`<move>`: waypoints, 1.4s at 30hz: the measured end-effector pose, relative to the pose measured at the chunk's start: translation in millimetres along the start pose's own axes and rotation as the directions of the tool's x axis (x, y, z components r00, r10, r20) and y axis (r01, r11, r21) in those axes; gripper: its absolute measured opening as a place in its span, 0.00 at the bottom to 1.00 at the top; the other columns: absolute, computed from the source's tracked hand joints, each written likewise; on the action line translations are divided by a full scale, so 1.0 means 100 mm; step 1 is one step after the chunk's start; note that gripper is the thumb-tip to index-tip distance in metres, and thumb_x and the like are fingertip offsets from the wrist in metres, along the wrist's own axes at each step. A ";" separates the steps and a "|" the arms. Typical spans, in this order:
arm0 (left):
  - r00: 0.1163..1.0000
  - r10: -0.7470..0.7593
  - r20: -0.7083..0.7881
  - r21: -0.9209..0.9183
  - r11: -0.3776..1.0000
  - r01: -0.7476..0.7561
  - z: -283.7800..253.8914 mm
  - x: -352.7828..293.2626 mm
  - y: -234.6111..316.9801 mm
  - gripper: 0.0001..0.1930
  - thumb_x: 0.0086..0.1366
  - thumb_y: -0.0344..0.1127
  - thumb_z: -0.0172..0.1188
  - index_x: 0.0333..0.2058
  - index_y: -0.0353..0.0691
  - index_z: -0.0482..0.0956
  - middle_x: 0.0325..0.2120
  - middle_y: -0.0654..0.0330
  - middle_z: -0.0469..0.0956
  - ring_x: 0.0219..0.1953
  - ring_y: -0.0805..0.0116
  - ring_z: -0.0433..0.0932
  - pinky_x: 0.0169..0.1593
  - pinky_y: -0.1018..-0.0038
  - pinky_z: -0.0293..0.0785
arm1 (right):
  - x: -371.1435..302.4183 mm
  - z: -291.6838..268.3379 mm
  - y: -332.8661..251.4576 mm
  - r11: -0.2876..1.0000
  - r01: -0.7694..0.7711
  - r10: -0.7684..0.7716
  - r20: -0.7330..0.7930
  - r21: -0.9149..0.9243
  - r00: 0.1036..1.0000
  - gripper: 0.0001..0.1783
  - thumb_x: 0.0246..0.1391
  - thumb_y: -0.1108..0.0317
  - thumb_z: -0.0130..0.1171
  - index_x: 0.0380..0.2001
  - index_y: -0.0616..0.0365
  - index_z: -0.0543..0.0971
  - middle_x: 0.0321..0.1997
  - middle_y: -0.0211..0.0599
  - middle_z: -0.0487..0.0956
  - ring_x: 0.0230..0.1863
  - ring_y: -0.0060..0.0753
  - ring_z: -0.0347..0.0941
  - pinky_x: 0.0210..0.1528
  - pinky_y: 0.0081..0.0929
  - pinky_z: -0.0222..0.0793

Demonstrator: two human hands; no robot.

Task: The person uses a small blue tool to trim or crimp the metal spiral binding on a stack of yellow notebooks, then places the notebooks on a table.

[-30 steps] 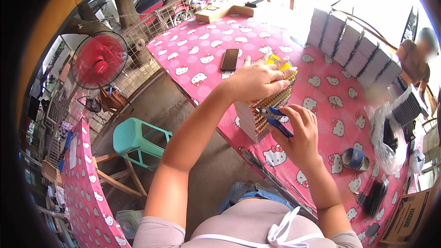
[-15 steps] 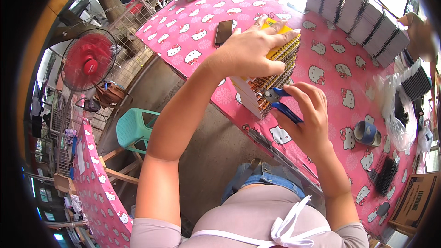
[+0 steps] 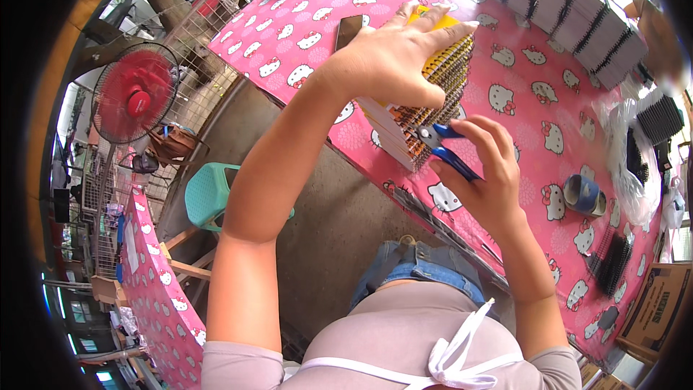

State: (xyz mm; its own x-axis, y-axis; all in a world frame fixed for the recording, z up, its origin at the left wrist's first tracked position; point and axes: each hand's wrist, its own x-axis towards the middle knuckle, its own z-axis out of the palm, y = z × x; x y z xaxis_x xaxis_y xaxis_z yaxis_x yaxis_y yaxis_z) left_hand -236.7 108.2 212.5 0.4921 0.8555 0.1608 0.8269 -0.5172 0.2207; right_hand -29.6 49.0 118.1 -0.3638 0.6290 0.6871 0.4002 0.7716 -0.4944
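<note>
standing at far left, a red fan (image 3: pixel 137 101); right of it a brown bag (image 3: pixel 173 144), then a green plastic stool (image 3: pixel 205 195) on the floor. next, the desk (image 3: pixel 530 152), under a pink cartoon-cat cover. a dark smartphone (image 3: pixel 350 27) lies on it, partly hidden by the left hand (image 3: pixel 393 61).

left hand: fingers spread wide and laid over the top of the stack of spiral-bound notebooks (image 3: pixel 386 130); not closed round anything. stack stands near the desk's front edge, yellow cover uppermost, coils facing right.

right hand (image 3: pixel 494 166): fingers curled round the blue-handled nippers (image 3: pixel 457 162), thumb on the lower handle, handles apart. tool head is at the coil side, low on the stack; cannot tell whether it touches wire.

step in hand (judged): trimming or bending coil ends, one notebook at a time, left hand bracing. next move seems to call for setting the tip on a single coil end, then squeezing the handles with the stack held firm.

farther right: a row of bound book stacks (image 3: pixel 570 22) at the back, black combs (image 3: pixel 613 263) and a clear plastic bag (image 3: pixel 639 188) on the desk, a cardboard box (image 3: pixel 657 307) at the edge.
</note>
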 end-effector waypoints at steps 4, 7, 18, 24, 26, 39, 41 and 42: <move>0.999 0.037 -0.015 0.019 0.999 -0.037 0.02 0.06 -0.03 0.48 0.45 0.44 0.60 0.68 0.52 0.55 0.66 0.36 0.51 0.70 0.42 0.46 0.71 0.59 0.44 | 0.09 0.10 0.03 0.978 -0.025 0.020 0.027 0.206 0.999 0.22 0.45 0.58 0.72 0.40 0.58 0.79 0.38 0.38 0.79 0.38 0.39 0.76 0.39 0.32 0.72; 0.999 0.038 -0.033 0.052 0.998 -0.036 0.04 0.01 -0.04 0.49 0.44 0.44 0.60 0.68 0.52 0.54 0.66 0.36 0.51 0.71 0.43 0.45 0.71 0.59 0.43 | 0.18 -0.03 0.12 0.354 -0.791 0.380 0.696 0.500 0.610 0.21 0.51 0.56 0.69 0.38 0.62 0.80 0.31 0.35 0.81 0.32 0.29 0.78 0.34 0.25 0.72; 0.995 -0.099 0.009 0.128 0.987 0.097 0.01 0.04 0.09 0.53 0.38 0.50 0.61 0.68 0.63 0.52 0.69 0.51 0.50 0.70 0.40 0.48 0.65 0.46 0.56 | 0.07 0.01 0.10 0.998 0.058 -0.057 -0.007 0.035 0.998 0.24 0.39 0.64 0.73 0.42 0.57 0.79 0.39 0.38 0.78 0.38 0.40 0.75 0.38 0.34 0.71; 0.999 -0.044 0.002 0.091 0.995 0.044 -0.03 0.00 0.15 0.46 0.45 0.47 0.65 0.66 0.57 0.58 0.67 0.52 0.55 0.70 0.45 0.48 0.65 0.48 0.54 | 0.25 -0.15 0.30 -0.035 -0.912 0.245 0.888 0.408 0.388 0.22 0.58 0.56 0.62 0.41 0.68 0.77 0.29 0.35 0.79 0.29 0.20 0.76 0.31 0.18 0.71; 0.997 0.036 0.069 -0.029 0.999 -0.034 -0.18 0.01 0.17 0.45 0.51 0.46 0.64 0.67 0.51 0.55 0.63 0.45 0.59 0.68 0.43 0.49 0.68 0.52 0.49 | 0.17 -0.09 0.24 0.260 -0.840 0.354 0.762 0.476 0.541 0.21 0.57 0.57 0.63 0.43 0.67 0.77 0.29 0.34 0.80 0.30 0.23 0.77 0.34 0.19 0.72; 0.873 0.447 0.196 0.379 0.786 -0.487 -0.37 -0.30 0.39 0.35 0.44 0.45 0.71 0.56 0.58 0.74 0.68 0.63 0.56 0.71 0.52 0.49 0.62 0.41 0.58 | -0.16 -0.02 0.15 1.000 0.013 -0.015 0.152 0.016 0.988 0.26 0.46 0.58 0.69 0.48 0.56 0.75 0.47 0.42 0.73 0.46 0.47 0.71 0.48 0.40 0.66; 0.874 0.440 0.205 0.362 0.796 -0.485 -0.22 -0.33 0.31 0.21 0.46 0.38 0.69 0.44 0.53 0.82 0.66 0.68 0.58 0.71 0.56 0.50 0.61 0.37 0.56 | -0.18 -0.01 0.15 0.999 0.025 -0.019 0.134 -0.043 0.991 0.28 0.45 0.59 0.70 0.49 0.57 0.75 0.48 0.44 0.72 0.48 0.49 0.71 0.49 0.42 0.66; 0.881 0.418 0.221 0.370 0.800 -0.472 -0.19 -0.31 0.27 0.19 0.47 0.37 0.68 0.42 0.53 0.82 0.66 0.68 0.58 0.70 0.56 0.51 0.61 0.36 0.55 | -0.17 0.00 0.14 0.994 0.042 -0.032 0.100 -0.097 0.994 0.28 0.44 0.59 0.70 0.48 0.56 0.75 0.48 0.42 0.73 0.49 0.47 0.70 0.50 0.43 0.65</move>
State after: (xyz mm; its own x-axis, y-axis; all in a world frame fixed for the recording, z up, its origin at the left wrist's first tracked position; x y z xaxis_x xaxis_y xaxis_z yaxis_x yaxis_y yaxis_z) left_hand -234.7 67.1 231.4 0.8395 0.5430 0.0213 0.5297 -0.8090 -0.2549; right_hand -17.9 48.8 99.0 -0.4587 0.6102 0.6459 0.4642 0.7844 -0.4114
